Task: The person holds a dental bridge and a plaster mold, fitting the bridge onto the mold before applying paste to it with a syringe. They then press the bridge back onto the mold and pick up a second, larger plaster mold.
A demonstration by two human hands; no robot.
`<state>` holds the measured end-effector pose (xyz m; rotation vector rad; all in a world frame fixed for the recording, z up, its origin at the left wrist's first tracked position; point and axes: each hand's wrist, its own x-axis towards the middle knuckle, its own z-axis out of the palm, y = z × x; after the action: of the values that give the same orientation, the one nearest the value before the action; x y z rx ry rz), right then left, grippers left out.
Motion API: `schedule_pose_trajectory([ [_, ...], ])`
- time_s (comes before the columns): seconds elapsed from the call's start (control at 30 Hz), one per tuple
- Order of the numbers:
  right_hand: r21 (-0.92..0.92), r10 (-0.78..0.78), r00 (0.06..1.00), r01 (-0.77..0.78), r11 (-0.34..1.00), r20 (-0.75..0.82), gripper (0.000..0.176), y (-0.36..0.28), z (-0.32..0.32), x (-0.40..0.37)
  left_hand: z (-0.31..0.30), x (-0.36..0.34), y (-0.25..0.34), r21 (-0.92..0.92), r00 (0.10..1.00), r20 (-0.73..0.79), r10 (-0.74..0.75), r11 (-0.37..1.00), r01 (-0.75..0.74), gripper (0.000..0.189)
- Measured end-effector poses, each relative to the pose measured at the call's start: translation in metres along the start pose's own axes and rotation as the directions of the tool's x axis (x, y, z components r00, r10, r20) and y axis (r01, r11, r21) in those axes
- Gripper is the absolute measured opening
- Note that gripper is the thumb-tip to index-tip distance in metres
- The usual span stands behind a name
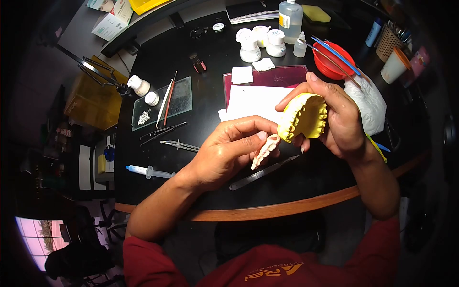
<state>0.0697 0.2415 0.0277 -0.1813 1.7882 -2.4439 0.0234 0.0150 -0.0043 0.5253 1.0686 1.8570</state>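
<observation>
My right hand (342, 115) grips a yellow dental cast (306, 117) of an arch of teeth, raised above the bench and tilted toward me. Between the thumb and fingers of my left hand (229, 146) is a smaller pinkish dental piece (264, 152) with a row of teeth. Its upper end comes right up to the lower left edge of the yellow cast. Beneath both, a scalpel (263, 173) lies on the black bench top (210, 201). White paper (253, 101) is partly covered by my hands.
On the left are a glass slab (179, 98) with instruments, tweezers (179, 145) and a syringe (149, 171). White jars (250, 50), a clear bottle (290, 21) and a red bowl (330, 60) with brushes across it stand at the back. A crumpled white bag (370, 107) lies right.
</observation>
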Motion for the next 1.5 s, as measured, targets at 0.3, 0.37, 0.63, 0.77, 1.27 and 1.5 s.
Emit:
schedule_pose_trajectory([
  [0.3, -0.012, 0.006, 1.0, -0.006, 1.0, 0.003, 0.062, 0.0, -0.0008, -0.0003, 0.001, 0.0004, -0.0006, 0.007, 1.0, -0.004, 0.003, 1.0, -0.003, 0.025],
  [0.37, -0.007, 0.009, 1.0, -0.009, 1.0, -0.002, 0.061, -0.0001, -0.0004, -0.0004, 0.0011, 0.0001, 0.0001, 0.005, 1.0, -0.003, -0.001, 1.0, 0.001, 0.025],
  [0.63, -0.009, 0.002, 1.0, -0.002, 1.0, -0.001, 0.062, -0.0001, 0.0, 0.0, 0.0004, -0.0002, 0.0019, -0.015, 0.999, 0.044, 0.004, 1.0, -0.003, 0.026],
  [0.77, -0.005, 0.011, 1.0, -0.011, 1.0, 0.0, 0.063, -0.0008, 0.0007, -0.0004, -0.0027, 0.0005, 0.0026, -0.038, 0.997, 0.082, 0.0, 0.999, 0.003, 0.026],
  [1.27, -0.02, 0.015, 1.0, -0.015, 1.0, 0.002, 0.063, -0.0014, 0.0, -0.0005, -0.0032, 0.0006, 0.0015, -0.017, 0.997, 0.083, 0.001, 1.0, 0.001, 0.025],
  [1.5, -0.01, 0.006, 1.0, -0.006, 1.0, 0.012, 0.062, -0.0002, 0.0, -0.0004, -0.0016, 0.0007, 0.0014, -0.016, 0.997, 0.078, 0.002, 1.0, -0.001, 0.024],
])
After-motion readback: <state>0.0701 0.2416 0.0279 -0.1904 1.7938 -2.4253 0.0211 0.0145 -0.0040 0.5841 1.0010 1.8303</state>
